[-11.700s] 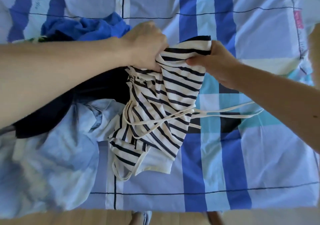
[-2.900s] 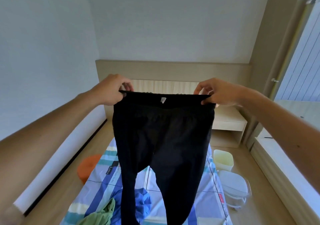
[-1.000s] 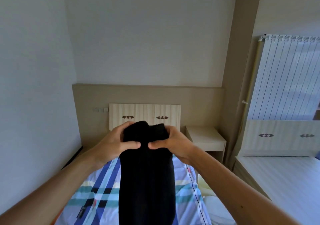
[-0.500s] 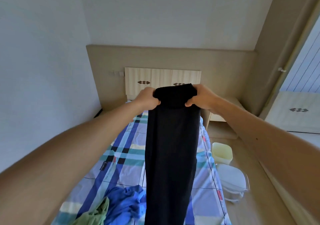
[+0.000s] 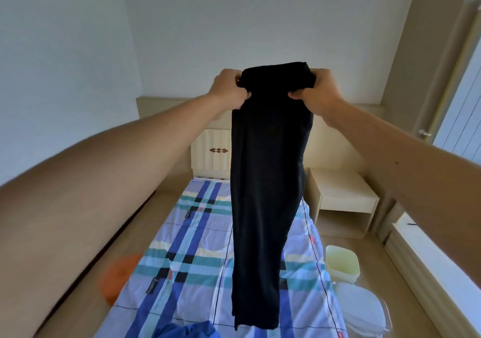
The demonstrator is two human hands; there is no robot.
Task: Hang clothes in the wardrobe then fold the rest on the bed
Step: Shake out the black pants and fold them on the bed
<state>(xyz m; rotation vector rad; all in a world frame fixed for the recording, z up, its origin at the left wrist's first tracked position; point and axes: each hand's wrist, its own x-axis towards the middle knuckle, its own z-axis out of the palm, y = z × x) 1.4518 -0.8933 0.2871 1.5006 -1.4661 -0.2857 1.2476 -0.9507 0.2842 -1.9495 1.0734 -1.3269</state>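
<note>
Left grip (image 5: pixel 229 88) and right grip (image 5: pixel 317 91) clamp the waistband ends of the black trousers (image 5: pixel 263 181), raised at frame centre so the doubled legs hang straight above the bed (image 5: pixel 197 246), presumably for folding.

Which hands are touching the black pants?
Touching, both. The head view shows the left hand and the right hand each gripping a top corner of the black pants, fingers curled round the cloth.

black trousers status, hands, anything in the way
Gripping the top end: left hand, right hand. Held up, black trousers hang doubled lengthwise over the bed. Nearby on it: blue garment.
</note>
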